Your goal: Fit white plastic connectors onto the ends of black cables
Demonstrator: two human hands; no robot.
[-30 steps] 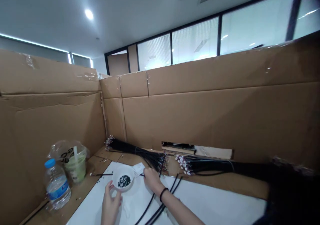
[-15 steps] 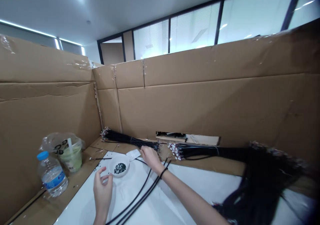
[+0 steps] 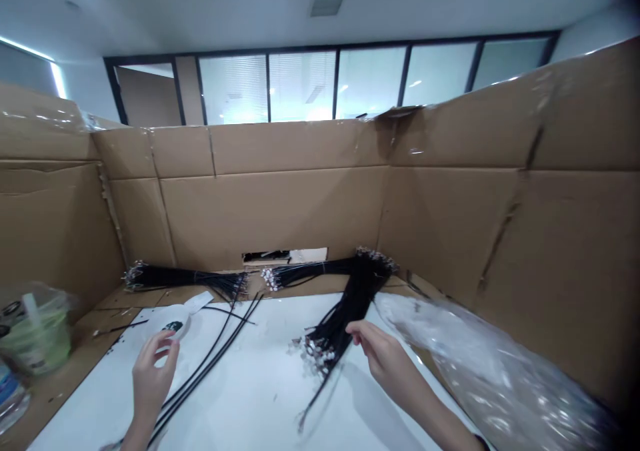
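Observation:
My left hand is raised before a round white dish that holds small dark grains and partly covers it. Its thumb and fingertips are curled into a pinch; anything between them is too small to make out. At the right edge of a thick bundle of black cables, the fingers of my right hand are closed on a black cable. This cable's free end reaches toward me past the pale, frayed-looking bundle ends. Several loose black cables lie across the white tabletop, beside my left hand.
Along the back cardboard wall lie another black cable bundle and one with white ends. Clear plastic wrap covers the right side. A green drink cup and a water bottle stand left.
My view has turned right. My right hand has gone from the left back bundle to the thick bundle on the right. My left hand stays near the dish, still pinched.

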